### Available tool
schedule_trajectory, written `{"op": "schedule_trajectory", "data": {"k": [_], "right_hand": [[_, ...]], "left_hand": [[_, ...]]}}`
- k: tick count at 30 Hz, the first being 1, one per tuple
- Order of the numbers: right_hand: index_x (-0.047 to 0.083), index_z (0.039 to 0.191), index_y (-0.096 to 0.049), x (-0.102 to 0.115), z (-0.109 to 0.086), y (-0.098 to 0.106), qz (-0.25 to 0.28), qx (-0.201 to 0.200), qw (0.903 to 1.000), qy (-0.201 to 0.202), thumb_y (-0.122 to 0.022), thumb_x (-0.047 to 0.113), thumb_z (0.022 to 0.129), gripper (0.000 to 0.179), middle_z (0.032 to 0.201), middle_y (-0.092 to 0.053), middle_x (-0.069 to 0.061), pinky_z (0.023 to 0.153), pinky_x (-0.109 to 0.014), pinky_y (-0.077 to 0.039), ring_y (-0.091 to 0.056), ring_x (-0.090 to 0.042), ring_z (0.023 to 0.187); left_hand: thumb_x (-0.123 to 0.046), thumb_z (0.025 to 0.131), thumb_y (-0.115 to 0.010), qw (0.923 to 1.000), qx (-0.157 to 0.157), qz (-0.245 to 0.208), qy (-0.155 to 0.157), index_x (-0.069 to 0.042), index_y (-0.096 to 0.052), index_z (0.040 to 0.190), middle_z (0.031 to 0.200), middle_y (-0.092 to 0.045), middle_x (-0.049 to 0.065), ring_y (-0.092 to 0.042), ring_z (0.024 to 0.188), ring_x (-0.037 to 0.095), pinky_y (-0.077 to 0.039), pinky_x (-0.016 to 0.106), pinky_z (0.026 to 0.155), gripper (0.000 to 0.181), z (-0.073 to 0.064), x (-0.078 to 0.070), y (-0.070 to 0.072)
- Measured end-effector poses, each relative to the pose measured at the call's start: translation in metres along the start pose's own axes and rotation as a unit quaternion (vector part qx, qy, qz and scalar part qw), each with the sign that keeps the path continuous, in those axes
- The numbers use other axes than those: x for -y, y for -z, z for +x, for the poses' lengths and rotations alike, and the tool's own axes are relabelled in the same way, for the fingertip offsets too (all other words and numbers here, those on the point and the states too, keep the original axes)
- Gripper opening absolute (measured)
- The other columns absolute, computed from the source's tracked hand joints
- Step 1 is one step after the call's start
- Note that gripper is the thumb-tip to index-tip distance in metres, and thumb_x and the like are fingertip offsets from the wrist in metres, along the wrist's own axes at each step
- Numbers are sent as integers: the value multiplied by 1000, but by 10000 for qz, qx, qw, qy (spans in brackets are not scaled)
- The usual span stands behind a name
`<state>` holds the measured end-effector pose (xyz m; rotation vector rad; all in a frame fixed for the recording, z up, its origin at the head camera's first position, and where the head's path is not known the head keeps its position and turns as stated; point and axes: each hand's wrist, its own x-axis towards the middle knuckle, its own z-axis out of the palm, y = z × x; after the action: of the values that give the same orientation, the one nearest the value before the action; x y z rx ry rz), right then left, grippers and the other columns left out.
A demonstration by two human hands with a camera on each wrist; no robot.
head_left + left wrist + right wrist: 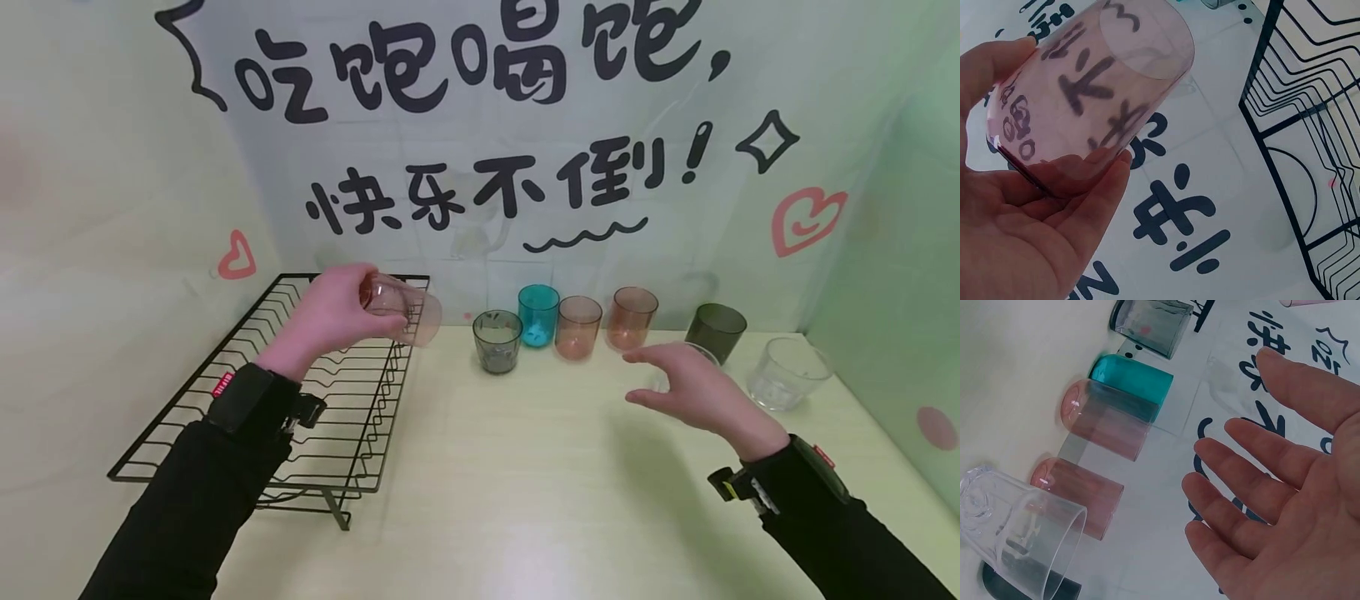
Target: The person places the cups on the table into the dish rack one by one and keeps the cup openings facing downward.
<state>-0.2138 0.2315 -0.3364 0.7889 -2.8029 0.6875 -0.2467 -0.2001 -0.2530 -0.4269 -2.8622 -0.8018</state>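
Above the back right part of the black wire dish rack [372, 407], my left hand [333, 312] holds a see-through pink cup [422, 312]. The cup lies on its side in the air, its mouth end pointing right. In the left wrist view, thumb and fingers wrap the lower part of the pink cup [1094, 81]. My right hand [693, 387] hovers over the right side of the table with nothing in it. Its fingers [1244, 487] are spread and gently bent. Partly behind this hand stands a clear cup [1041, 531].
Along the back stand a grey cup [497, 343], a teal cup [537, 317], two pink cups, the left one [577, 329] and the right one [632, 319], and a dark green cup [717, 331]. A larger clear cup [787, 375] sits at the right, close to the side wall.
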Motion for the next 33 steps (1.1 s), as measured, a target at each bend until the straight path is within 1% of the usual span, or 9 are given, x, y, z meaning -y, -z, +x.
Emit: {"op": "schedule_trajectory", "data": {"k": [4, 7, 9, 12, 17, 20, 22, 28, 33], "right_hand": [[-3, 120, -66, -4, -2, -1, -214, -13, 9998, 18, -81, 17, 82, 46, 117, -68, -17, 94, -53, -46, -61, -38, 109], [-2, 119, -67, -7, -3, -2, -467, 19, 9989, 13, -82, 18, 81, 45, 114, -68, -16, 93, -54, -46, -62, -38, 106], [-2, 118, -68, -9, -3, -2, -636, 41, 9980, 2, -82, 19, 80, 45, 112, -69, -16, 92, -54, -46, -62, -37, 104], [-2, 116, -68, -13, -4, -2, -824, 77, 9966, -6, -83, 18, 79, 45, 110, -70, -15, 91, -53, -47, -63, -37, 102], [-3, 117, -67, -20, -5, -7, -889, 183, 9959, -52, -83, 18, 78, 47, 110, -69, -16, 89, -51, -49, -64, -37, 102], [-4, 118, -67, -23, -7, -10, -897, 204, 9957, -91, -83, 18, 78, 48, 110, -69, -16, 89, -51, -50, -64, -37, 102], [-4, 118, -66, -24, -8, -10, -913, 207, 9956, -102, -83, 18, 78, 49, 110, -69, -16, 88, -51, -50, -64, -37, 101], [-4, 118, -66, -28, -11, -12, -940, 191, 9953, -134, -83, 18, 78, 49, 110, -69, -17, 88, -52, -49, -63, -38, 101], [-4, 119, -66, -31, -12, -16, -874, 178, 9958, -201, -83, 19, 78, 50, 113, -68, -18, 91, -54, -48, -62, -40, 105]], "left_hand": [[-28, 81, -78, 9998, -2, 95, 180, 4, -57, 114, 101, -61, 17, -57, 90, 32, -50, 44, 76, 50, 4, 11, 7], [-29, 81, -78, 9994, -7, 198, 281, 3, -58, 109, 97, -61, 17, -56, 86, 32, -48, 42, 71, 47, 8, 19, 10], [-30, 81, -78, 9990, 10, 223, 398, 4, -58, 109, 98, -60, 18, -55, 86, 33, -47, 43, 71, 48, 10, 25, 12], [-34, 81, -77, 9976, 47, 294, 631, 4, -59, 111, 103, -61, 19, -56, 89, 33, -48, 45, 73, 51, 15, 35, 14], [-38, 81, -76, 9943, 246, 374, 966, 5, -57, 117, 114, -60, 23, -57, 98, 36, -48, 49, 81, 59, 22, 52, 15], [-37, 82, -76, 9932, 337, 353, 1058, 6, -57, 120, 118, -59, 26, -56, 103, 38, -47, 51, 86, 60, 27, 62, 15], [-37, 83, -76, 9927, 361, 369, 1088, 6, -60, 118, 121, -58, 28, -56, 106, 40, -46, 52, 89, 57, 30, 67, 14], [-39, 83, -77, 9917, 282, 427, 1175, -2, -74, 104, 110, -64, 23, -59, 100, 37, -48, 49, 85, 42, 35, 83, 10], [-34, 80, -79, 9908, -49, 325, 1316, 5, -65, 104, 100, -59, 24, -58, 92, 39, -47, 49, 81, 48, 39, 98, 7]]}}
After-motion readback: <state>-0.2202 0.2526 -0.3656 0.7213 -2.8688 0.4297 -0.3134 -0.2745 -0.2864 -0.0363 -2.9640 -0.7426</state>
